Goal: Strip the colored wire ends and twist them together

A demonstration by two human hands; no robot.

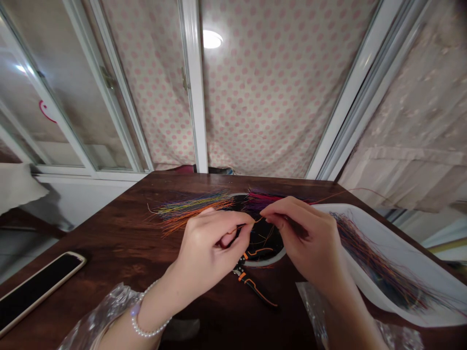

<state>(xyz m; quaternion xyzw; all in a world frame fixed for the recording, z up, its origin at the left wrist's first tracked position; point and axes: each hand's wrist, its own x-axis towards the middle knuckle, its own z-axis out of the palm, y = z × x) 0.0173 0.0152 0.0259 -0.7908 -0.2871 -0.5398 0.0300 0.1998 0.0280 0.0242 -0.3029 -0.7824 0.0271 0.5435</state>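
While left fingers (pixel 248 220) and right fingers (pixel 273 212) pinch wire (pixel 258 220), tray rim (pixel 403 241) rightward, open table (pixel 127 238) leftward

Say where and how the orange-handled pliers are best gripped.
Probably by the near handle of the pliers, coming from the near right side: the handles are spread, and this one lies uncovered on the table, while the other reaches over the round dish and the left hand partly hides the working end.
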